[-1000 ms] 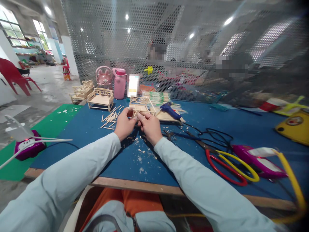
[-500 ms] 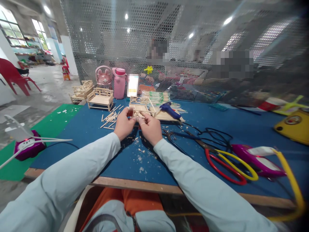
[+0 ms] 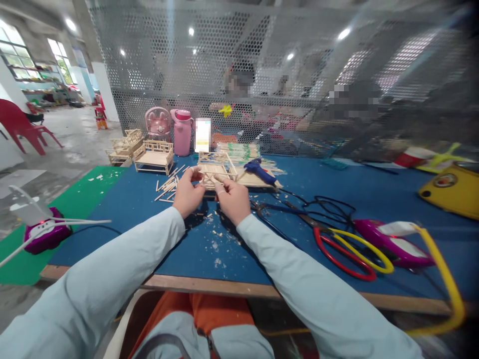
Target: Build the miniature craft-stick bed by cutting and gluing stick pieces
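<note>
My left hand (image 3: pixel 189 193) and my right hand (image 3: pixel 234 197) are close together over the blue table. Their fingertips pinch a small lattice piece of thin wooden sticks (image 3: pixel 210 180) between them; its exact shape is partly hidden by the fingers. Right behind it stands a miniature wooden bench frame (image 3: pixel 215 169), partly covered by my hands. Loose wooden sticks (image 3: pixel 167 188) lie in a pile just left of my left hand. Beyond my right hand a blue hot glue gun (image 3: pixel 261 172) rests with its nozzle pointing toward the bench frame.
Finished miniature benches (image 3: pixel 154 157) stand at the back left, near a pink flask (image 3: pixel 182 133) and a lit phone (image 3: pixel 202 134). Red-and-yellow-handled scissors (image 3: pixel 344 252), pliers (image 3: pixel 269 219) and a purple power strip (image 3: pixel 391 243) lie on the right. A perforated metal screen (image 3: pixel 157 65) closes off the back.
The view has shifted slightly. My left fingers have shifted a little on the lattice piece, and more of the bench frame shows behind it. My right hand keeps nearly the same pose.
</note>
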A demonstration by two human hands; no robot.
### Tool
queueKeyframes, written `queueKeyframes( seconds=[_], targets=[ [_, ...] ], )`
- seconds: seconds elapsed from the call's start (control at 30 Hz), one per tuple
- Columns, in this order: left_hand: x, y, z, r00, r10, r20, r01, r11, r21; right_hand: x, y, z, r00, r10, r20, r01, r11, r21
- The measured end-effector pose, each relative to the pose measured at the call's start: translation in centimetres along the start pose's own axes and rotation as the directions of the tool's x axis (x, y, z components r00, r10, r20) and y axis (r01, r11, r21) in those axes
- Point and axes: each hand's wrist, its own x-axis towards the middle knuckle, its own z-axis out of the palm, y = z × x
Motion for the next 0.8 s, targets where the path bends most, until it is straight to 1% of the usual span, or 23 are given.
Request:
queueKeyframes(
  seconds=[0.1, 0.2, 0.27, 0.33, 0.4, 0.47, 0.53, 0.6, 0.67, 0.7, 0.73, 0.8],
  targets=[
    [0.3, -0.3, -0.4, 0.997, -0.014, -0.075, 0.010, 0.999, -0.050, 0.0, 0.0, -0.1, 1.000, -0.004, 0.016, 0.004, 1.000, 0.010],
    [0.7, -0.8, -0.7, 0.992, -0.037, -0.123, 0.028, 0.997, -0.074, 0.1, 0.2, 0.0, 0.999, -0.006, 0.038, 0.006, 1.000, 0.014],
    [1.2, -0.8, -1.0, 0.989, -0.043, -0.140, 0.032, 0.997, -0.074, 0.1, 0.2, -0.1, 1.000, 0.006, 0.023, -0.007, 1.000, 0.024],
    [1.8, -0.6, -1.8, 0.990, -0.013, -0.139, 0.005, 0.998, -0.058, 0.2, 0.2, -0.4, 1.000, 0.028, -0.011, -0.027, 0.998, 0.056],
    [2.6, 0.0, -3.2, 0.993, 0.061, -0.101, -0.060, 0.998, 0.009, 0.3, 0.1, -1.0, 0.998, 0.030, -0.051, -0.024, 0.991, 0.130],
    [3.4, 0.4, -5.0, 0.992, 0.119, -0.040, -0.113, 0.984, 0.140, 0.4, 0.0, -1.8, 0.994, -0.004, -0.108, 0.028, 0.976, 0.218],
    [4.1, 0.3, -6.7, 0.989, 0.131, 0.064, -0.144, 0.944, 0.298, 0.7, -0.2, -2.8, 0.980, -0.046, -0.192, 0.098, 0.957, 0.273],
    [4.5, -0.2, -7.9, 0.982, 0.094, 0.161, -0.157, 0.883, 0.443, 1.2, -0.1, -3.8, 0.963, -0.062, -0.261, 0.137, 0.951, 0.277],
    [4.5, -0.9, -8.2, 0.971, 0.050, 0.233, -0.169, 0.836, 0.522, 1.7, 0.2, -4.8, 0.958, -0.048, -0.284, 0.124, 0.959, 0.254],
    [4.3, -1.2, -8.1, 0.968, 0.039, 0.247, -0.170, 0.827, 0.536, 1.9, 0.5, -5.1, 0.960, -0.034, -0.279, 0.105, 0.964, 0.242],
    [4.1, -1.5, -7.7, 0.970, 0.040, 0.239, -0.166, 0.829, 0.534, 2.1, 0.8, -5.4, 0.964, -0.024, -0.266, 0.087, 0.969, 0.230],
    [3.5, -1.5, -6.6, 0.983, 0.062, 0.174, -0.140, 0.863, 0.485, 2.3, 1.5, -5.5, 0.968, -0.020, -0.250, 0.072, 0.977, 0.200]
  ],
)
